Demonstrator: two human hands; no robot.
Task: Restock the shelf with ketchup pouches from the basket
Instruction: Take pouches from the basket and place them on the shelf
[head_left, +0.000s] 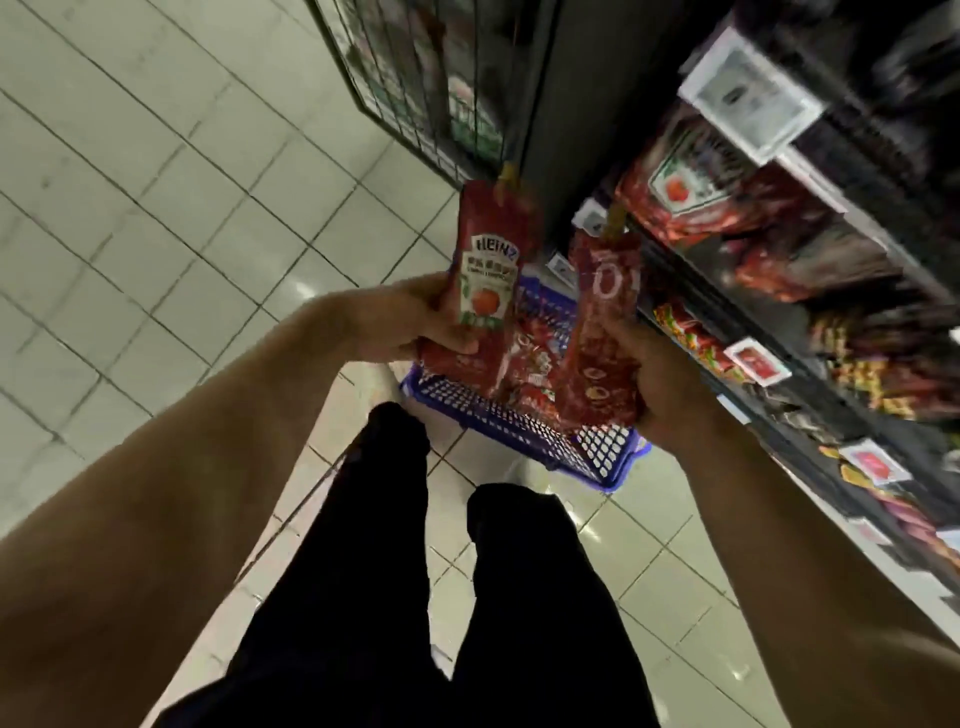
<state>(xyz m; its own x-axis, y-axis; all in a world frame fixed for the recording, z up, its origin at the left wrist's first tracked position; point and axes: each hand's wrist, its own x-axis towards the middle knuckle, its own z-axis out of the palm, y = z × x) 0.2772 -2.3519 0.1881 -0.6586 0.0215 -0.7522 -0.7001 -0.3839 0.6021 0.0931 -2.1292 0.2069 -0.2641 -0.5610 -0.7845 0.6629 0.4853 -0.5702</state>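
Observation:
My left hand (410, 322) grips a red Heinz ketchup pouch (485, 270) upright, its label towards me. My right hand (657, 374) holds a second red ketchup pouch (605, 322), back side showing, tilted a little left. Both pouches hang above a blue mesh basket (524, 421) that stands on the tiled floor, with more red pouches (530, 364) inside it. The shelf (769, 291) rises at the right, and a row of ketchup pouches (696, 192) stands on an upper level.
White price tags (748, 91) hang along the shelf edges. Lower levels hold mixed red and yellow packets (696, 338). A black wire rack (415, 88) stands at the back beside the shelf end. My dark trouser legs (426, 597) are just before the basket. Pale floor tiles (156, 208) stretch to the left.

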